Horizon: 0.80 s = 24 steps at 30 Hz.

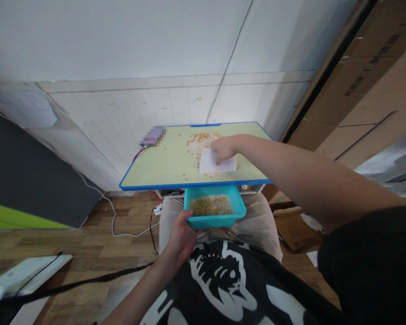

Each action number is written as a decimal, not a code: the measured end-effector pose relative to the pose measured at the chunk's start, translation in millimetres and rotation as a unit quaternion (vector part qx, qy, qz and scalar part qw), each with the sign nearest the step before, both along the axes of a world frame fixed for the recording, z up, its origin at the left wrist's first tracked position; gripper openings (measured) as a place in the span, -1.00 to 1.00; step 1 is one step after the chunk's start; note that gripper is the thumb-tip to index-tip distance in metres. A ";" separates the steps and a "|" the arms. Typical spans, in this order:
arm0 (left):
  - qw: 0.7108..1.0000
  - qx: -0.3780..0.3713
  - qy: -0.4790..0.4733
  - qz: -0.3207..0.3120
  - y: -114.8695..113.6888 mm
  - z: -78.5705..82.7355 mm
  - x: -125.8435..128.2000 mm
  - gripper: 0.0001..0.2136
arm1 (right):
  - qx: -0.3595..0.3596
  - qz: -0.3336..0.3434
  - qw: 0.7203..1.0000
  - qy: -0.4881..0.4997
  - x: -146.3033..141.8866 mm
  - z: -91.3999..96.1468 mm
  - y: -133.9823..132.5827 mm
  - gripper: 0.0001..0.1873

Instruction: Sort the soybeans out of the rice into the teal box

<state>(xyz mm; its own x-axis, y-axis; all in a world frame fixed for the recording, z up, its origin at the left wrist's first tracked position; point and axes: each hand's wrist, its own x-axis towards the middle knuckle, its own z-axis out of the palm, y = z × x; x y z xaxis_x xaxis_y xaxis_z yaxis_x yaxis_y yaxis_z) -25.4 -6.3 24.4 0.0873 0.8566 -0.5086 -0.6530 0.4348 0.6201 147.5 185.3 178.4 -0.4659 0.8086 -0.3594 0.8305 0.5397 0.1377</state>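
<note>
My right hand [226, 148] is pressed around a flat white rectangular scraper [206, 162], which rests on the pale yellow tabletop [155, 164]. Just behind the scraper lies a spread of white grains and yellow kernels [198, 143], with a few kernels scattered near the table's front. My left hand [183, 232] grips the near left corner of a turquoise plastic basin [218, 222], its thumb over the rim. Below the table's front edge, the basin sits over my lap and contains yellow kernels and white grains [212, 205]. Part of my right hand's fingers is hidden.
A pixelated purple object [153, 136] with a red cord lies at the table's back left corner. Behind the table stands a white panelled wall [182, 104]. Cardboard boxes [368, 67] rise at the right. A white cable [113, 216] trails over the wooden floor.
</note>
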 end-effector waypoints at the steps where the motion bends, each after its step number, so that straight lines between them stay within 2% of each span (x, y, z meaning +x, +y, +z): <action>1: 1.000 0.002 -0.001 -0.002 0.0 -0.1 0.0 -0.54 | -0.001 -0.001 1.000 -0.002 0.3 -0.3 0.3 -0.39; 5: 1.000 0.003 0.003 -0.009 -1.7 -1.1 -1.6 -0.57 | 0.008 0.002 1.000 0.001 1.8 1.5 4.3 -0.41; 9: 1.000 0.000 0.015 -0.011 -5.1 -5.2 -6.3 -0.57 | 0.040 0.012 0.999 0.032 -2.6 12.4 11.4 -0.49; 13: 1.000 0.015 -0.002 -0.016 -7.9 -10.3 -12.2 -0.53 | 0.073 0.039 0.994 0.077 -24.5 27.3 9.6 -0.56; 16: 1.000 0.018 -0.008 -0.009 -8.5 -12.6 -16.0 -0.52 | 0.088 0.093 0.984 0.121 -52.4 30.5 1.9 -0.56; 19: 1.000 0.000 -0.004 0.000 -8.4 -13.4 -19.5 -0.59 | 0.090 0.160 0.974 0.136 -84.0 21.5 -3.3 -0.54; 24: 1.000 -0.010 -0.008 0.013 -9.1 -14.1 -24.4 -0.54 | 0.080 0.239 0.960 0.119 -123.6 -11.5 1.1 -0.46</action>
<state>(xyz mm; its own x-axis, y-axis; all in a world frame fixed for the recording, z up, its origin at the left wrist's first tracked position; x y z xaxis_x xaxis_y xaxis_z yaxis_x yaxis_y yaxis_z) -49.8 -15.3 10.3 0.0734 0.8479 -0.5251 -0.6745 0.4300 0.6001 23.9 186.4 167.0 -0.8510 0.5180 -0.0866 0.5114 0.8549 0.0877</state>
